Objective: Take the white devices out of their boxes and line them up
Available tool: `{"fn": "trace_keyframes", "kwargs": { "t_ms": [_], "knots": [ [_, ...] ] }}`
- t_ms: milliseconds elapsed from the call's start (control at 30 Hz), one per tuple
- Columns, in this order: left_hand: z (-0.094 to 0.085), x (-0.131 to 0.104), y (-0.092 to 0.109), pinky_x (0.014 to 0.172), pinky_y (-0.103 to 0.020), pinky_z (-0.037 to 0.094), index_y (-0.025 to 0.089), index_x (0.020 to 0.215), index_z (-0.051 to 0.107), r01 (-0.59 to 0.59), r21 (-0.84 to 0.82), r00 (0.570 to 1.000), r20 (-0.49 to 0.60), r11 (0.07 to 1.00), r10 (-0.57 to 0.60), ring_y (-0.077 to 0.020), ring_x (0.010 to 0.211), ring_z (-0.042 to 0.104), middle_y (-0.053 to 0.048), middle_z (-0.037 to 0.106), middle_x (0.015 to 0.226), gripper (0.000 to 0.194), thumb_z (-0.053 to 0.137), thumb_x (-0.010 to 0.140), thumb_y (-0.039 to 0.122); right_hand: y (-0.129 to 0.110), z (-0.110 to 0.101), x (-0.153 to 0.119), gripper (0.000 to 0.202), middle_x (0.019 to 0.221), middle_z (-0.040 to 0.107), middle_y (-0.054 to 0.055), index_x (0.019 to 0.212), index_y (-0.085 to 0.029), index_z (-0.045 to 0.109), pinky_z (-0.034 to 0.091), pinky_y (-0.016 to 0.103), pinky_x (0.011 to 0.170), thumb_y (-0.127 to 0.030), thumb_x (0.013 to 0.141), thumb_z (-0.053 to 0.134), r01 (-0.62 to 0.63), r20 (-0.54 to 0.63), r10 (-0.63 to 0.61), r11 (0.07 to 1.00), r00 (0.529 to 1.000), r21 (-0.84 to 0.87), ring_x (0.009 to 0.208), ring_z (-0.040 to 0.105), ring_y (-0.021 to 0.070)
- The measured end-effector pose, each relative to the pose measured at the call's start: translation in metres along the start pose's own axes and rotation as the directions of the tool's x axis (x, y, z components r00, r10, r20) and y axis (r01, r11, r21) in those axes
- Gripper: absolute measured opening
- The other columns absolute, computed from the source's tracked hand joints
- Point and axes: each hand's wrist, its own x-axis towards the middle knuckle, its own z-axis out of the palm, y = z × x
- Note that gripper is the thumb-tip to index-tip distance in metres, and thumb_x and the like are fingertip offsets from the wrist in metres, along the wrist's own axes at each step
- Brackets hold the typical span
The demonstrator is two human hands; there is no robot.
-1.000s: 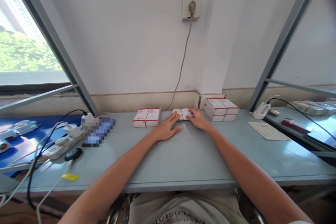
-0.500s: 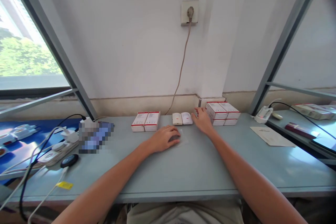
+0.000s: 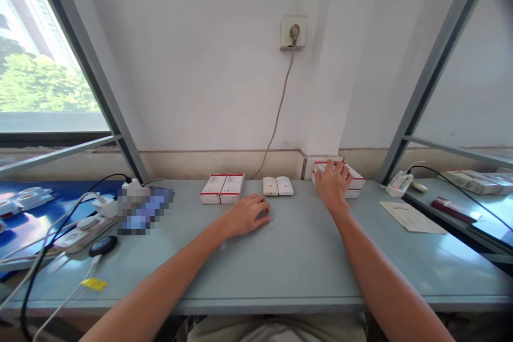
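My left hand (image 3: 246,215) rests low on the grey table, its fingers slightly curved and the thumb apart. A faint clear film shows beside it, too indistinct to name. My right hand (image 3: 333,184) reaches over the stack of white boxes with red edges (image 3: 353,184), fingers spread across the top and covering much of it. Whether its fingertips grip a box is hidden. Between the hands, near the wall, lie two small flat white devices side by side, a cream one (image 3: 270,186) and a whiter one (image 3: 284,186). Two similar boxes (image 3: 222,189) sit behind my left hand.
To the left are a pixelated phone-like object (image 3: 146,211), a power strip (image 3: 86,230) with cables and a round black device (image 3: 103,246). A paper sheet (image 3: 411,217) and a white plug adapter (image 3: 399,184) lie right. Metal frame posts flank the table (image 3: 280,267).
My right hand has moved right, from beside the white devices onto the stacked boxes. My left hand has shifted slightly left, and the film by it shows less. The view has tilted a little.
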Motion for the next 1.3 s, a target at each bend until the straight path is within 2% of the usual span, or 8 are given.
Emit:
{"fn": "trace_keyframes", "kwargs": {
  "t_ms": [233,467,700,800,933,1033,1167,1300],
  "knots": [
    [0.002,-0.001,-0.008,0.1,-0.046,0.051,0.025,0.118,0.073,0.017,0.023,0.998,-0.06,1.0,-0.016,-0.0311,0.118,0.061,-0.009,0.069,0.122,0.032,0.054,0.111,0.05,0.018,0.016,-0.005,0.068,0.155,0.05,0.04,0.153,0.002,0.049,0.02,0.071,0.124,-0.028,0.093,0.058,0.011,0.164,0.005,0.995,0.986,-0.098,0.154,0.035,0.0527],
    [-0.003,-0.001,-0.002,0.094,-0.043,0.051,0.023,0.105,0.072,0.025,-0.01,1.0,-0.019,1.0,-0.025,-0.0298,0.111,0.06,-0.009,0.071,0.111,0.035,0.052,0.112,0.05,0.019,0.012,-0.005,0.063,0.151,0.053,0.042,0.151,0.01,0.049,0.019,0.069,0.127,-0.021,0.097,0.045,0.072,0.187,-0.045,0.988,0.981,-0.139,0.153,0.04,0.0512],
    [0.0,-0.001,-0.012,0.089,-0.044,0.051,0.021,0.095,0.069,0.053,-0.014,0.997,-0.052,0.999,-0.053,-0.0302,0.105,0.059,-0.01,0.069,0.101,0.043,0.048,0.111,0.054,0.017,0.016,-0.004,0.059,0.144,0.059,0.037,0.149,0.001,0.055,0.021,0.071,0.125,-0.018,0.094,0.048,0.074,0.133,-0.061,0.992,0.989,-0.101,0.148,0.044,0.0498],
    [0.0,0.0,-0.012,0.095,-0.046,0.051,0.022,0.104,0.07,0.052,-0.035,0.993,-0.103,0.998,-0.055,-0.0299,0.109,0.06,-0.01,0.07,0.109,0.039,0.049,0.111,0.053,0.013,0.013,-0.003,0.056,0.146,0.057,0.034,0.146,-0.003,0.058,0.02,0.069,0.126,-0.015,0.092,0.051,0.068,0.137,-0.06,0.996,0.989,-0.051,0.146,0.044,0.0484],
    [-0.004,0.001,-0.005,0.103,-0.049,0.051,0.023,0.116,0.068,0.069,-0.103,0.981,-0.175,0.992,-0.086,-0.0297,0.116,0.061,-0.009,0.071,0.121,0.031,0.051,0.111,0.049,0.0,0.004,-0.003,0.06,0.155,0.047,0.033,0.152,-0.007,0.054,0.032,0.066,0.119,-0.015,0.092,0.053,0.055,0.148,-0.053,0.998,0.988,-0.011,0.141,0.046,0.048],
    [-0.004,0.004,-0.002,0.103,-0.046,0.052,0.024,0.119,0.066,0.116,-0.251,0.958,-0.226,0.961,-0.174,-0.0279,0.117,0.062,-0.007,0.071,0.123,0.029,0.053,0.111,0.049,-0.018,-0.003,-0.008,0.071,0.157,0.043,0.028,0.161,-0.013,0.043,0.04,0.063,0.114,-0.02,0.092,0.056,0.068,0.129,-0.08,0.993,0.988,0.094,0.138,0.047,0.047],
    [-0.001,0.006,-0.002,0.09,-0.039,0.057,0.025,0.133,0.062,0.163,-0.452,0.918,-0.257,0.877,-0.303,-0.0254,0.116,0.064,-0.009,0.068,0.133,0.039,0.053,0.11,0.055,-0.051,-0.013,-0.025,0.093,0.15,0.042,0.022,0.169,-0.021,0.026,0.045,0.054,0.117,-0.026,0.086,0.068,0.096,0.145,-0.169,0.907,0.975,0.41,0.14,0.049,0.0397],
    [-0.001,0.005,0.004,0.093,-0.041,0.058,0.028,0.154,0.049,0.133,-0.512,0.933,-0.225,0.849,-0.282,-0.0282,0.129,0.062,-0.013,0.058,0.154,0.058,0.059,0.106,0.059,-0.084,-0.023,-0.048,0.109,0.142,0.045,0.018,0.169,-0.025,0.022,0.052,0.053,0.113,-0.042,0.08,0.081,-0.071,0.246,-0.124,0.751,0.961,0.656,0.139,0.053,0.0382]
  ]
}}
